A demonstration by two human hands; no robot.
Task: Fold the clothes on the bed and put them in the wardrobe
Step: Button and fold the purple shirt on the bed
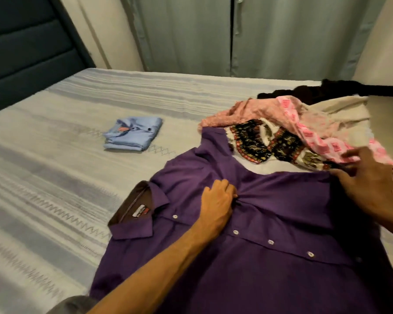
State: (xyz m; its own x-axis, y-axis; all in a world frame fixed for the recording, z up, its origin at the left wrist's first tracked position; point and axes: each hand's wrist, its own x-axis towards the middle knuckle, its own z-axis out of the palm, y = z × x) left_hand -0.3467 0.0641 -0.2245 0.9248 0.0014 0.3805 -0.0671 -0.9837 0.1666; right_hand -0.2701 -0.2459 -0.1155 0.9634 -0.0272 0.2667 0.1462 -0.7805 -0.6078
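Note:
A purple button-up shirt [270, 223] lies spread face up on the bed [55, 155], collar to the left. My left hand [218, 200] pinches a bunch of its fabric near the chest. At the shirt's far right edge, my right hand [368, 180] is blurred, fingers loosely spread over the cloth; whether it holds any is unclear. A folded light blue shirt [133, 134] sits further back on the bed. An unfolded heap lies at the right: a pink garment [259, 112], a patterned black, red and white garment [270, 141], a beige one [343, 109] and a dark one [327, 89].
A dark blue padded headboard [21, 46] stands at the left. Grey-green curtains [236, 35] hang behind the bed. A pale wall or surface [386, 123] borders the bed at the right.

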